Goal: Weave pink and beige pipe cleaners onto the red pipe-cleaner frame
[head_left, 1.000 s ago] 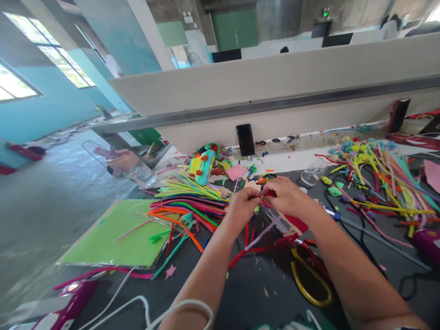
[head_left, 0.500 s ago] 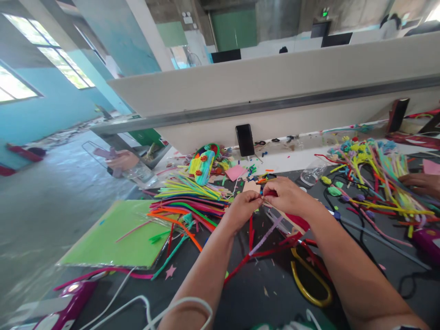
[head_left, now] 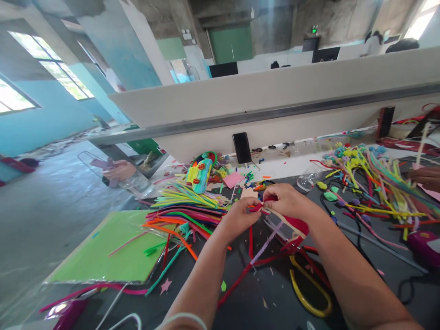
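Observation:
My left hand [head_left: 240, 214] and my right hand [head_left: 288, 202] meet above the dark table, fingertips pinched close together. Between them runs a bundle of red and cream pipe cleaners [head_left: 299, 225], its looped end hanging below my right hand. A short red end pokes out at my left fingers. Under my forearms lie long red pipe cleaners [head_left: 237, 279] and a lilac pipe cleaner [head_left: 266, 244]. Yellow-handled scissors [head_left: 311, 293] rest near my right forearm, their blades hidden.
Left of my hands are a pipe-cleaner pile [head_left: 189, 201] and a green sheet [head_left: 103, 247] in clear film. A black phone [head_left: 242, 147] leans on the white divider [head_left: 268, 98]. Another person's hand [head_left: 426, 178] is at the far right, beside a tangled pipe-cleaner heap [head_left: 371, 169].
My hands stay together, but the left fingers have shifted and a red end now shows at them. The other person's hand has lifted, with a pale stick-like piece above it. The view has shifted slightly.

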Available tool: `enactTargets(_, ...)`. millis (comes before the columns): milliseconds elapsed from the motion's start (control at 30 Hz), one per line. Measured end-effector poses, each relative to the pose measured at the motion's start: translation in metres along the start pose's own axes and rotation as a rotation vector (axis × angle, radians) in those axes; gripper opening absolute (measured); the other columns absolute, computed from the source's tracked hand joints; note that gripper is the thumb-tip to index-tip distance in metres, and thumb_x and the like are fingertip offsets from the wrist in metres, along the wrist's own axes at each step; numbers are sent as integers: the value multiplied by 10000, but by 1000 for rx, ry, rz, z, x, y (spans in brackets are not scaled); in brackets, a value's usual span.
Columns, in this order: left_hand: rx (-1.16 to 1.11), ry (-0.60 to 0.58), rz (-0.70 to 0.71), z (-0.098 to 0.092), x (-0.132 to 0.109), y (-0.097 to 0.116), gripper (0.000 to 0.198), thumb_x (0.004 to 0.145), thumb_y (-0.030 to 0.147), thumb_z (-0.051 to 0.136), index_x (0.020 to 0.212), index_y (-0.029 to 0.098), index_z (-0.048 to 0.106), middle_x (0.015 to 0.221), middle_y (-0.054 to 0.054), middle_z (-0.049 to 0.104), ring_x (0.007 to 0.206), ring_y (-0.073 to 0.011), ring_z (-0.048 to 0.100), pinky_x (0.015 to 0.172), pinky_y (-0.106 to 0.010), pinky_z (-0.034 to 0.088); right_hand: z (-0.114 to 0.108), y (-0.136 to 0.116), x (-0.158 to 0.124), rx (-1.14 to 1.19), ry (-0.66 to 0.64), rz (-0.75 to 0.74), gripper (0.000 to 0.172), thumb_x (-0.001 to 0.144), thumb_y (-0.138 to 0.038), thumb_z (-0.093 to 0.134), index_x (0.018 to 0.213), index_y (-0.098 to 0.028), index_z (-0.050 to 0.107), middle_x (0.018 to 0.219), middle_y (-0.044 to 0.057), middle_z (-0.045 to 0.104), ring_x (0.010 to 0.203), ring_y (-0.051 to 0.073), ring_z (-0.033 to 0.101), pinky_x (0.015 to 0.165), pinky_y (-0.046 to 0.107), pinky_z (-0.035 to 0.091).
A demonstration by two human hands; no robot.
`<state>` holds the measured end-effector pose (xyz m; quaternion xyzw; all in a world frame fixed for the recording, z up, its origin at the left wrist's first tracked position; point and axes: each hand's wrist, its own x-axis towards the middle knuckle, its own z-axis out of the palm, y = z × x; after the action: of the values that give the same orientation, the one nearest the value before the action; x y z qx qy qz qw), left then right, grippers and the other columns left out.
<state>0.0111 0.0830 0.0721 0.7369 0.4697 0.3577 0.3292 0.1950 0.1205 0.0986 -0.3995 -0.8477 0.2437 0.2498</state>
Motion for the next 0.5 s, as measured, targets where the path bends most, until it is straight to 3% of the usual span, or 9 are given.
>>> enactTargets(100,279,141,177,2,-1,1,133,689,110,563,782,177,632,829,-32,650,838,-172,576,832,-325,418,-1,-2,-1,19,7,-7,106,692,-155,594,732,-184,688,663,-8,644,611,105,536,557,215,329)
enactTargets(233,512,213,304,6,-1,3,118,762,122,547,819,196,619,870,-35,665,924,-191,584,1004,-449,304,-1,-3,-1,35,34,-2,109,697,-150,601,746,-185,692,658,-10,645,602,103,529,568,217,335)
enactTargets(367,617,282,454,7,-1,0,156,825,161,531,938,208,629,965,-56,682,1065,-217,565,1087,-497,189,-1,-2,-1,42,72,26,110,704,-157,605,762,-187,693,657,-12,641,587,99,519,580,219,346)
enactTargets(500,651,389,522,10,-2,-7,180,843,159,529,981,210,634,975,-53,694,1059,-214,585,1110,-509,135,0,-1,0,59,84,44,88,715,-181,609,762,-186,684,661,-11,641,596,100,527,584,218,355)
